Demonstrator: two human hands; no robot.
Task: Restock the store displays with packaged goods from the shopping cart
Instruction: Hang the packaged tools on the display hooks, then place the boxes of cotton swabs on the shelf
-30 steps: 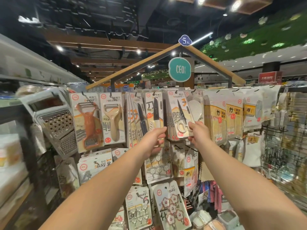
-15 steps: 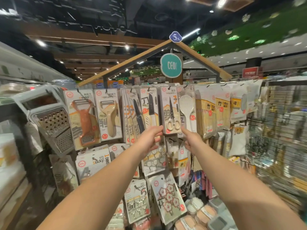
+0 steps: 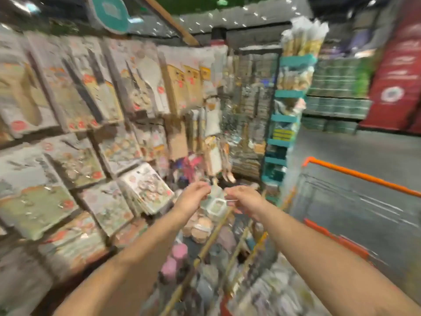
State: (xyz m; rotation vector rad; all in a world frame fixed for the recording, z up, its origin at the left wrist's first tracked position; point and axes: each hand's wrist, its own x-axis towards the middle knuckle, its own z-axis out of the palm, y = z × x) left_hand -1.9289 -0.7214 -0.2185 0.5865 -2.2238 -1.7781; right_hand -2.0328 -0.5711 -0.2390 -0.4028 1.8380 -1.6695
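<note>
The frame is heavily blurred by motion. My left hand [image 3: 193, 198] and my right hand [image 3: 245, 200] hang close together, low in front of the hanging display [image 3: 95, 142] of carded kitchen tools. The left fingers are loosely curled and I see nothing in them. A thin pale streak sits at the right fingertips; blur hides whether they hold anything. A white square-lidded item [image 3: 215, 205] shows between the hands, apparently on the lower shelf behind them. The scissors pack [image 3: 139, 87] hangs on the upper row, well above both hands. The shopping cart [image 3: 355, 174] with its orange rim stands at the right.
Packaged goods [image 3: 273, 293] fill the cart's near end below my right forearm. A teal shelf tower [image 3: 284, 119] of snack bags stands beyond the display's corner. Grey aisle floor [image 3: 364, 147] opens to the right, with stacked green cases and a red banner behind.
Both hands have dropped from the scissors pack on the top row to waist height. My head has swung right and down, bringing the cart into view.
</note>
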